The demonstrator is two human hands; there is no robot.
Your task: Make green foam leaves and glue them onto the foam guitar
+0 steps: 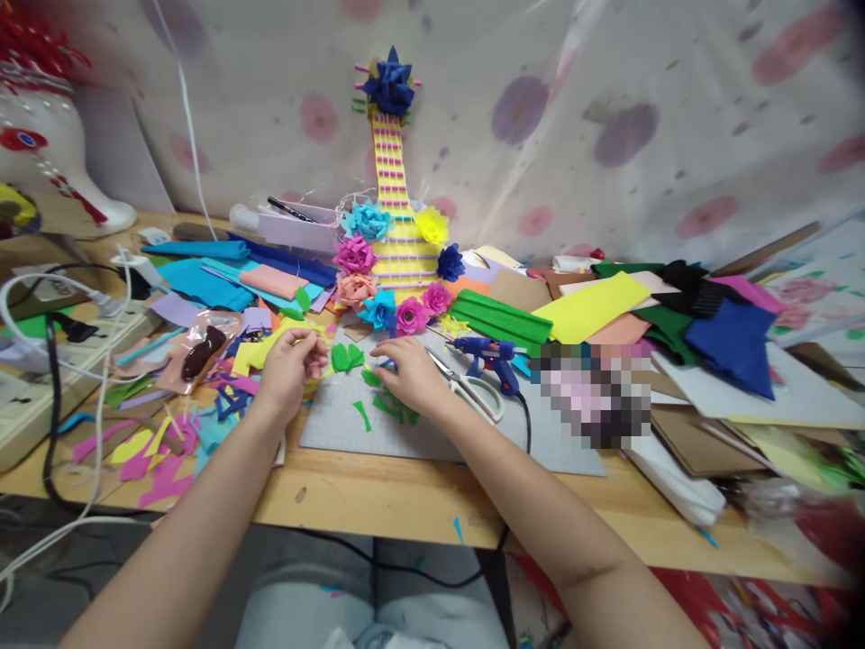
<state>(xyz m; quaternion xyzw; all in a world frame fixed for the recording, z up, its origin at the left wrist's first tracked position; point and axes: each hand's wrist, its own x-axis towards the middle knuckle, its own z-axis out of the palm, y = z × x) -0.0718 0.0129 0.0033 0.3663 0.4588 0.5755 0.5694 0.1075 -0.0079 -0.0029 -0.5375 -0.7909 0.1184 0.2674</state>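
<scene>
My left hand (292, 365) is curled, its fingertips pinched beside a green paper leaf (347, 357) on the grey cutting mat (432, 433). What the fingers hold, if anything, is too small to name. My right hand (409, 371) lies palm down on the mat with fingers curled over green paper scraps (388, 404). Behind both hands stands a yellow paper guitar (398, 216) ringed with paper flowers in pink, blue and yellow.
White-handled scissors (469, 388) and a blue glue gun (493, 358) lie right of my right hand. Coloured paper sheets (587, 306) pile up to the right, paper scraps (162, 451) to the left. Cables and a power strip (40, 397) sit at far left.
</scene>
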